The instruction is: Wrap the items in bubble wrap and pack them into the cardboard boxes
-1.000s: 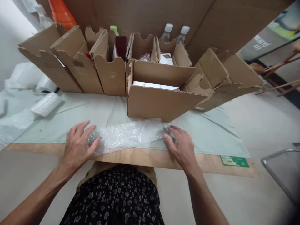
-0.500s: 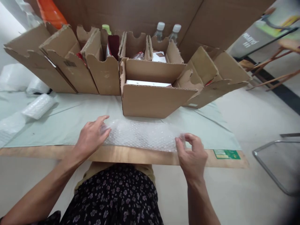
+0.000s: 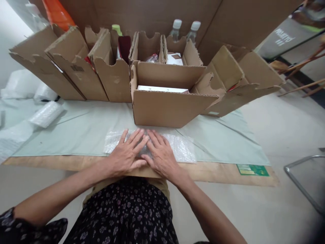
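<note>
A strip of bubble wrap [image 3: 184, 149] lies flat along the front edge of the cloth-covered table. Both hands rest on it, side by side near its middle, fingers pointing away from me. My left hand [image 3: 128, 150] is open with its fingers spread and palm down. Beside it, my right hand [image 3: 161, 152] also lies open and palm down, with the thumbs and index fingers almost meeting. The bubble wrap shows at both sides of the hands and in the small gap between them; whatever is under the palms is hidden.
Behind the wrap stands a cardboard box [image 3: 165, 110] holding a white box [image 3: 162, 89]. More cardboard holders [image 3: 115, 81] line the back. At left lie a bubble-wrapped roll [image 3: 47, 114] and other bubble wrap [image 3: 21, 83]. A green card [image 3: 252, 170] sits on the wooden edge at right.
Both hands have let go of the strip's two ends and come together at its middle, now pressed flat on it. The strip lies flatter than before.
</note>
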Demonstrator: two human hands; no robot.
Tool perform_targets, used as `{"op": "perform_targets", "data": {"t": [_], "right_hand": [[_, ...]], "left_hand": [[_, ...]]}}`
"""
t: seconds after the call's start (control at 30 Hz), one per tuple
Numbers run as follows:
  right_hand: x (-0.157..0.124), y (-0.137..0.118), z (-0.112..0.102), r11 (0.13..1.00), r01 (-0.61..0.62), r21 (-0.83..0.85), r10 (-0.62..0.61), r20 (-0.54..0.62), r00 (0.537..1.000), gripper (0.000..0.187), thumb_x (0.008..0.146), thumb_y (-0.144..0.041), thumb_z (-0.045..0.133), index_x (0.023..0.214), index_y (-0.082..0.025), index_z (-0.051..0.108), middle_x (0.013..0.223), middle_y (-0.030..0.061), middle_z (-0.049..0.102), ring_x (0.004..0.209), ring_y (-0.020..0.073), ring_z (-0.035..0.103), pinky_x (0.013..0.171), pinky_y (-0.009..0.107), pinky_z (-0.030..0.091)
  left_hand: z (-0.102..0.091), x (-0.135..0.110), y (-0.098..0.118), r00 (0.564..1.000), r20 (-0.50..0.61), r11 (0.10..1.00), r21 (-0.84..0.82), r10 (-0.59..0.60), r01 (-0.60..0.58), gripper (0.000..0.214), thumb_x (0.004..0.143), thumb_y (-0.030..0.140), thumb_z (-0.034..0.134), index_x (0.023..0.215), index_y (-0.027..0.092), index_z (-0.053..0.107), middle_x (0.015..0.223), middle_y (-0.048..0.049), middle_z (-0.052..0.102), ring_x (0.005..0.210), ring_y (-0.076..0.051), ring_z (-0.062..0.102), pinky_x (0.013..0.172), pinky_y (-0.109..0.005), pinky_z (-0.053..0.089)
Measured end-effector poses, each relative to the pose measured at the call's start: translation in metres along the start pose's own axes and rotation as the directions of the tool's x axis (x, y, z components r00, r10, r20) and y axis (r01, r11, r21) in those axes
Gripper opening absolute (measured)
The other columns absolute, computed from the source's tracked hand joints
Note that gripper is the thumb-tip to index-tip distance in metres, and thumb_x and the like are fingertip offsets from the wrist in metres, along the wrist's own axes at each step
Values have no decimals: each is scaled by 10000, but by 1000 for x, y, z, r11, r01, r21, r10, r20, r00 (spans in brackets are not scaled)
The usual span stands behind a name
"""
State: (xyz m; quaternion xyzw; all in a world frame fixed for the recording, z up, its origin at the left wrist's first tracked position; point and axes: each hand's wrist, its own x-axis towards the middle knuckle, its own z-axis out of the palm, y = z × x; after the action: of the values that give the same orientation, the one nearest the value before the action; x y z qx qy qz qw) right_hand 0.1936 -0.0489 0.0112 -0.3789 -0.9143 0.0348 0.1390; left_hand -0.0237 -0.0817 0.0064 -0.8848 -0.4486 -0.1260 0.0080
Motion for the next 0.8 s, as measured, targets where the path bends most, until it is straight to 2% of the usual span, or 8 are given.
{"op": "perform_targets", "data": {"t": [0.07, 0.17, 0.27, 0.33, 0.43, 0.57, 0.67, 0.8], "right_hand": [[-11, 14, 11, 1000, 5, -6, -5, 95, 995, 603, 1032, -490, 543, 1539, -168, 486, 1643, 152, 446, 1521, 332, 400, 1225, 532, 362], [-60, 56, 9, 991, -117, -58, 121, 54, 991, 572, 1076, -468, 438, 1590, -218, 427, 1661, 137, 424, 1530, 334, 389, 1204, 572, 372], [-102, 88, -12, 924, -359, -129, 344, -124, 931, 557, 1091, -439, 377, 1598, -212, 417, 1604, 189, 484, 1481, 393, 450, 1122, 627, 429], [-101, 85, -25, 876, -462, -139, 423, -241, 874, 578, 1080, -425, 421, 1612, -200, 392, 1626, 215, 441, 1493, 427, 422, 1119, 653, 417], [-60, 50, -25, 931, -353, -92, 320, -261, 911, 618, 1055, -385, 506, 1631, -229, 345, 1691, 176, 344, 1555, 385, 334, 1191, 625, 357], [-8, 13, 2, 1000, 18, 15, -19, 21, 1000, 551, 1055, -418, 499, 1563, -207, 465, 1625, 134, 476, 1542, 306, 376, 1232, 542, 356], [-25, 32, 10, 996, 89, 14, -90, 117, 989, 531, 1062, -454, 495, 1536, -216, 509, 1646, 117, 452, 1530, 302, 395, 1231, 538, 360], [-85, 85, -6, 982, -166, -90, 166, -10, 986, 507, 1090, -413, 402, 1560, -240, 485, 1618, 131, 488, 1489, 342, 453, 1150, 588, 420]], "left_hand": [[14, -9, -19, 993, 106, 999, 31, -47, 44, 735, 1026, 610, 455, 1600, 166, 343, 1661, -216, 397, 1568, -405, 313, 1264, -668, 134], [10, -36, -46, 982, 142, 991, 60, -124, 117, 675, 1033, 595, 442, 1586, 211, 389, 1673, -192, 387, 1572, -410, 302, 1256, -673, 157], [-13, -48, -47, 977, 50, 977, 62, -209, 206, 631, 1065, 534, 389, 1621, 245, 320, 1695, -188, 344, 1582, -399, 285, 1261, -683, 127], [-28, -38, -31, 957, -103, 959, 46, -272, 278, 672, 1063, 515, 405, 1659, 287, 194, 1749, -166, 206, 1620, -397, 166, 1264, -696, 97], [-31, -6, 2, 940, -300, 986, -15, -161, 164, 779, 1030, 600, 432, 1661, 378, 31, 1777, -93, 110, 1647, -348, 20, 1283, -684, 61], [2, 13, 14, 994, -62, 995, -25, 94, -96, 764, 1026, 635, 417, 1624, 183, 266, 1677, -209, 368, 1607, -361, 236, 1294, -625, 101], [15, -11, -10, 993, 121, 1000, 19, -14, 11, 691, 1055, 583, 394, 1573, 126, 395, 1660, -236, 387, 1570, -375, 325, 1278, -606, 179], [-9, -46, -30, 970, 79, 972, 55, -232, 228, 650, 1083, 491, 373, 1644, 178, 272, 1698, -215, 323, 1582, -381, 300, 1264, -647, 196]]}}
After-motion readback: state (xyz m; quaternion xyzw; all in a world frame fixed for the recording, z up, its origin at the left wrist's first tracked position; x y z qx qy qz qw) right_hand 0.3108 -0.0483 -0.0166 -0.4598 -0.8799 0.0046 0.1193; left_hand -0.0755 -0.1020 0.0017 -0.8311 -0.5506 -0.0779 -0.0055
